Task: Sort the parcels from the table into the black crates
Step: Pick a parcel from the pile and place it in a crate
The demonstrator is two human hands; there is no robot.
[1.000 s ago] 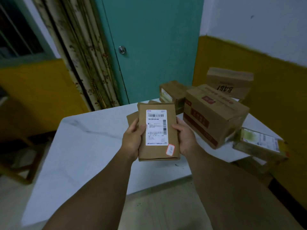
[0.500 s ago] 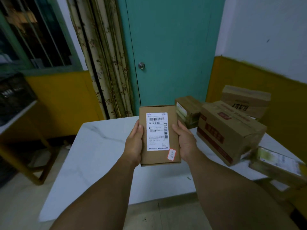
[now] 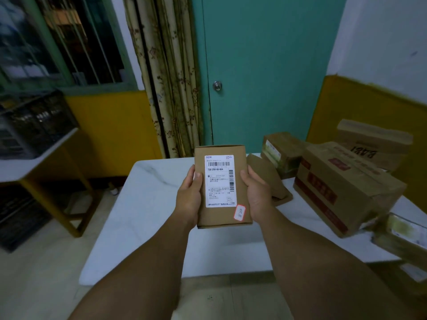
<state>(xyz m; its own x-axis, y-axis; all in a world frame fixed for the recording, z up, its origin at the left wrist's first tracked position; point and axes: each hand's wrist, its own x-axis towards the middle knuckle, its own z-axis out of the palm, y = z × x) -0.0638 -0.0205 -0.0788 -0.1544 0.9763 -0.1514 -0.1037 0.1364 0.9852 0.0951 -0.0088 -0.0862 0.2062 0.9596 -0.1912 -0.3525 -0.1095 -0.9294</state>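
Note:
I hold a small flat brown parcel (image 3: pixel 221 185) with a white shipping label and a small red-edged sticker, lifted above the white marble table (image 3: pixel 147 218). My left hand (image 3: pixel 188 199) grips its left edge and my right hand (image 3: pixel 256 195) grips its right edge. A second flat brown parcel (image 3: pixel 269 179) lies on the table just behind my right hand. A black crate (image 3: pixel 34 125) stands on a side table at the far left. Another black crate (image 3: pixel 16 218) sits on the floor under it.
Several cardboard boxes crowd the table's right side: a large one (image 3: pixel 342 188), a small one (image 3: pixel 282 151) behind it, one (image 3: pixel 374 144) against the yellow wall, and a labelled box (image 3: pixel 402 234) at the right edge. A teal door (image 3: pixel 265 72) and curtain (image 3: pixel 166 77) stand behind the table.
The view has swung left and up, bringing the black crates at the left into sight. Both hands still hold the parcel, now raised higher off the table.

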